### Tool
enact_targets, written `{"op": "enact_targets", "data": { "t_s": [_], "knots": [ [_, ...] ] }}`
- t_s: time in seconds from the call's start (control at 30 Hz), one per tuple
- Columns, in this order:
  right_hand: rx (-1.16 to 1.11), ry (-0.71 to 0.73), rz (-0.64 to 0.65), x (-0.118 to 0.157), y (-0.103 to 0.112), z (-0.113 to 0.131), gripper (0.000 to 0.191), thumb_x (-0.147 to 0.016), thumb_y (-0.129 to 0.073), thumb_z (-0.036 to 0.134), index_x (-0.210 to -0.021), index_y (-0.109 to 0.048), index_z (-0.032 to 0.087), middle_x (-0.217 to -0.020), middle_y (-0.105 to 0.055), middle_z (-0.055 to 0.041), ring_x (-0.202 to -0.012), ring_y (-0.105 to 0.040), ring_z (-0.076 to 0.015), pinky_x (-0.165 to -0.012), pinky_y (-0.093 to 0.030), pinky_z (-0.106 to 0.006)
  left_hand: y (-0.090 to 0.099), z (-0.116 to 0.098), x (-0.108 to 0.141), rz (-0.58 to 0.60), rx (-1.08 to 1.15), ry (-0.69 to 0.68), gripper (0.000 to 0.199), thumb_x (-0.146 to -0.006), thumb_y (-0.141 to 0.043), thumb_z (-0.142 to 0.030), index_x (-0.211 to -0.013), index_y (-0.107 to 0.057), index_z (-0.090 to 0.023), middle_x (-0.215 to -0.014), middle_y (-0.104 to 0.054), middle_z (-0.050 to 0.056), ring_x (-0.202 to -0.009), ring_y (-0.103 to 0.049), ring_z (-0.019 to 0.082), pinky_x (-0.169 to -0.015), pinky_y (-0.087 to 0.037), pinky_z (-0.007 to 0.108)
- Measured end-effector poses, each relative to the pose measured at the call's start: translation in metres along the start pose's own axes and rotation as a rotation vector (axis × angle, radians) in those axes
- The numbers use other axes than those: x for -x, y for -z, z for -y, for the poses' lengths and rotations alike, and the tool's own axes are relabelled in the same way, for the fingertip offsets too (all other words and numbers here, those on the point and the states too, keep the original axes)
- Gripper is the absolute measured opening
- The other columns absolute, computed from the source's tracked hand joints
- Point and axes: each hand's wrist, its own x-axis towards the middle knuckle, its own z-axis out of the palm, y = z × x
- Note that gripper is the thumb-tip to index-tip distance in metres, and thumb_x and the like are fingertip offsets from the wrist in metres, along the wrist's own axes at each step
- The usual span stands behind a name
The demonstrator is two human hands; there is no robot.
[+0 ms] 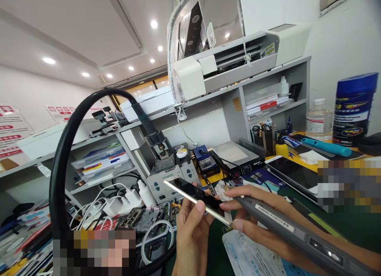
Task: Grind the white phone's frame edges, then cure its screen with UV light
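My left hand (192, 232) is closed around a smartphone (190, 190) with a dark screen and a pale gold edge, held tilted above the bench. The thumb presses along the phone's near edge. My right hand (258, 222) has its fingertips at the phone's lower end. Along that hand lies a grey pen-shaped electric screwdriver (297, 238) with a white label and small lights, gripped near its narrow end. Whether its tip touches the phone is hidden by the fingers. Below the phone lies a light blue patterned sheet (250, 252) on the green mat (351, 222).
A thick black hose (56, 157) arches on the left from a hot-air station (172, 182). Chargers (119, 204) and bare circuit boards (149, 218) crowd the left. To the right are a white-framed tablet (293, 173), a blue-lidded canister (354, 109) and a clear bottle (318, 119).
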Motion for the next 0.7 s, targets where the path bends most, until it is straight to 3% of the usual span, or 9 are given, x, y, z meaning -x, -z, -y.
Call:
{"op": "enact_targets", "data": {
  "t_s": [0.27, 0.7],
  "knots": [
    [-0.001, 0.082, 0.111, -0.0039, 0.0060, -0.0026, 0.043, -0.087, -0.069, 0.027, -0.128, -0.055, 0.025, -0.116, -0.071, -0.0114, -0.082, -0.070, -0.0186, -0.067, -0.057, -0.029, -0.0027, -0.0019, 0.0015, -0.069, -0.030, 0.009, 0.047, -0.076, -0.076, -0.030, -0.121, -0.066, -0.024, -0.107, -0.073, 0.007, -0.106, -0.067, 0.030, -0.089, -0.056, 0.042],
    [-0.072, 0.049, 0.072, -0.0026, 0.0045, -0.0103, 0.051, -0.081, -0.076, 0.028, -0.129, -0.056, 0.027, -0.115, -0.073, -0.0096, -0.068, -0.067, -0.0131, -0.058, -0.052, -0.025, -0.0005, -0.0011, -0.0004, -0.093, -0.080, 0.006, 0.051, -0.072, -0.080, -0.034, -0.121, -0.067, -0.026, -0.105, -0.075, 0.006, -0.109, -0.066, 0.031, -0.088, -0.057, 0.040]
  ]
}}
